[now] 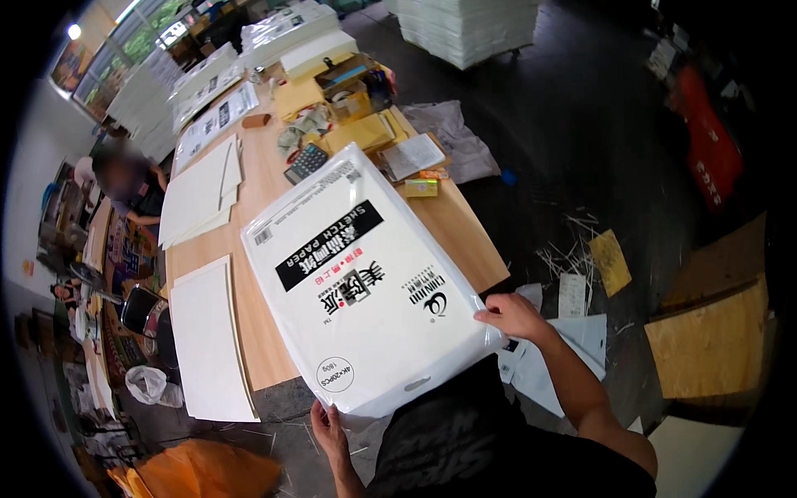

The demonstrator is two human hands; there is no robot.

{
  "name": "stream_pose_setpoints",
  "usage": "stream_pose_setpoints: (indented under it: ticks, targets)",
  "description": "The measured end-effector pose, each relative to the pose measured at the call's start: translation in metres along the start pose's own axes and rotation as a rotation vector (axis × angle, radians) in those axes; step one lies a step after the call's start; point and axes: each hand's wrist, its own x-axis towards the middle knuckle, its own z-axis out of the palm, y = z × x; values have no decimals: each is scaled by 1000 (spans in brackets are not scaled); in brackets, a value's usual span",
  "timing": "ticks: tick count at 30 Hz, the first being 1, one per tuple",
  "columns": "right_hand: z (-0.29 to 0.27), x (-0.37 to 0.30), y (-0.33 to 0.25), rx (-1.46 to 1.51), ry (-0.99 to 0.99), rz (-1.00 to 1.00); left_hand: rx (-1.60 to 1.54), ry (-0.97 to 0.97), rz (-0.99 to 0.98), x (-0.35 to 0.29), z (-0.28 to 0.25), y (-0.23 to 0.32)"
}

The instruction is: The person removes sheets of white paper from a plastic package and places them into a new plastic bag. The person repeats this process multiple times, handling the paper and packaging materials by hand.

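A large clear plastic pack of white sketch paper point(382, 324) with black and red print is held tilted in front of me, over the near part of the wooden table. My right hand point(516, 317) grips its near right corner, thumb on top and the other fingers hidden underneath. At the near left corner, my left hand point(329, 425) is closed on the pack's edge, with part of its fingers beneath. An oval handle slot shows in the pack's near edge. Left of the pack, a stack of white sheets point(207, 340) lies on the table, overhanging its edge.
Farther along the wooden table point(465, 224) are more white sheets point(199, 191), a calculator point(306, 163), a cardboard box point(350, 101) and stacked packs point(286, 29). A person point(133, 183) sits at the left. Paper scraps and a plywood board point(706, 344) lie at the right.
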Motion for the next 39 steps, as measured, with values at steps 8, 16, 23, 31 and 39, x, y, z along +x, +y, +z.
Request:
stream_pose_setpoints:
  ticks: [8,16,23,31,39]
  targets:
    - [45,-35,-57,455,-578,1,-338,188,-47,-1,-9,3]
    - [150,-48,-49,96,-694,-268,-795,182,-213,43,-69,-22]
    - [131,-45,-61,-114,-773,-232,-942,317,-128,50,-54,13]
    - [140,-26,-59,-482,-861,-202,-540,338,12,29,-55,47]
    - [163,-15,7,-496,-765,-343,193,366,651,4,-31,104]
